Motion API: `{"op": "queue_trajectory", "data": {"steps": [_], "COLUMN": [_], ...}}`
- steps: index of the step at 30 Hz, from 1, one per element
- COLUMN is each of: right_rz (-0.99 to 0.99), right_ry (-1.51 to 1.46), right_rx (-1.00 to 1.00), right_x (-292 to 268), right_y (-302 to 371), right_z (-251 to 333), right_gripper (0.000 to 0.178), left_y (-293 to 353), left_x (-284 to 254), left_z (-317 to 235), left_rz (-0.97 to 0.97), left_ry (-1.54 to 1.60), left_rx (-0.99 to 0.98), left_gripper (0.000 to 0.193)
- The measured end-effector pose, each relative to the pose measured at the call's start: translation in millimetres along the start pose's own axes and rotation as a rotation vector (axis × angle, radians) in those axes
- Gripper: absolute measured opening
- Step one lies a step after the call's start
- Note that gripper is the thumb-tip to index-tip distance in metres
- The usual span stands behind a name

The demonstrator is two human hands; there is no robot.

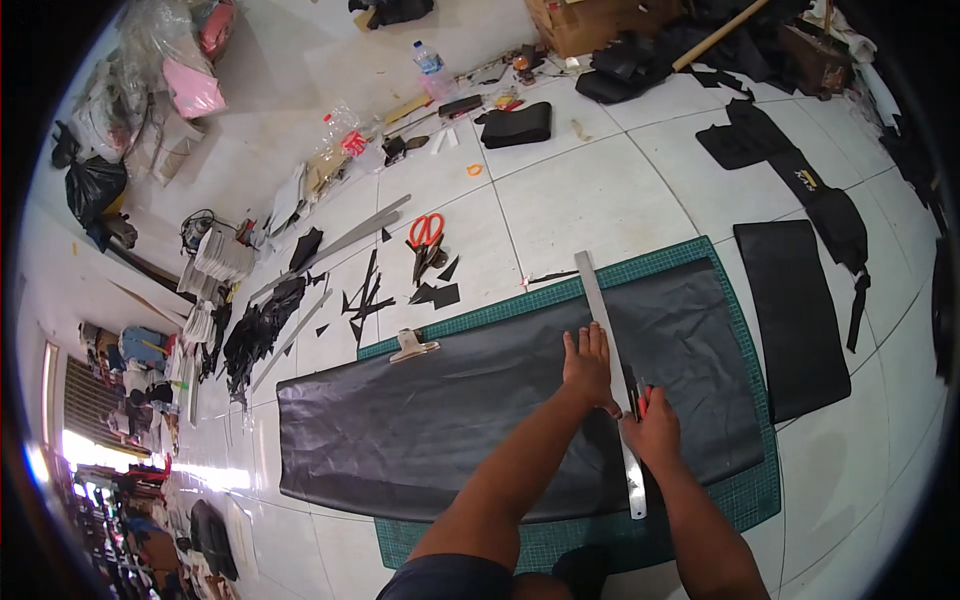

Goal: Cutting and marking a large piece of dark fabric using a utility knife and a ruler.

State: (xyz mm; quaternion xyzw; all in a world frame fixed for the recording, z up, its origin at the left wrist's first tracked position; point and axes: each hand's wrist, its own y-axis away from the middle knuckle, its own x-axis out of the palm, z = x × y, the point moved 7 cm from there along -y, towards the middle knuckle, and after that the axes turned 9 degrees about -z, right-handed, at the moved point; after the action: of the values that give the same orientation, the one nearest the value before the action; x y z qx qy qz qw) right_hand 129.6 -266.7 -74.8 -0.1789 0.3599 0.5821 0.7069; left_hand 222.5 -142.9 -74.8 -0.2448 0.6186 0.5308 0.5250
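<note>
A large black sheet lies spread over a green cutting mat on the tiled floor. A long metal ruler crosses the sheet from far edge to near edge. My left hand presses flat on the sheet against the ruler's left side. My right hand is closed around a small cutter with a red part, its tip at the ruler's right edge. A metal clip sits at the sheet's far edge.
Red-handled scissors and black offcuts lie beyond the mat. Cut black panels rest to the right. Long metal strips, a water bottle, bags and boxes crowd the far floor.
</note>
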Motion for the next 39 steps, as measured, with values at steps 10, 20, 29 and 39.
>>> {"op": "queue_trajectory", "data": {"steps": [10,20,29,39], "right_rz": [-0.045,-0.129,-0.421,-0.456], "right_ry": [0.026,0.139,0.133,-0.297], "right_rx": [-0.102,0.084,0.589,0.263], "right_x": [-0.5,-82.0,-220.8,-179.4], "right_y": [1.4,2.7,75.0,53.7], "right_z": [-4.3,-66.7,-250.5,-226.0], "right_gripper": [0.043,0.046,0.041,0.037], "left_y": [-2.4,-4.8,-4.3,-3.2], "left_x": [2.1,3.2,-2.5,-5.5], "left_z": [-5.5,-3.8,-1.9,-8.1], "left_rz": [-0.013,0.007,0.029,0.010], "left_ry": [0.042,0.010,0.022,0.047], "left_rx": [0.024,0.017,0.013,0.012], "left_gripper": [0.157,0.159,0.159,0.158]}}
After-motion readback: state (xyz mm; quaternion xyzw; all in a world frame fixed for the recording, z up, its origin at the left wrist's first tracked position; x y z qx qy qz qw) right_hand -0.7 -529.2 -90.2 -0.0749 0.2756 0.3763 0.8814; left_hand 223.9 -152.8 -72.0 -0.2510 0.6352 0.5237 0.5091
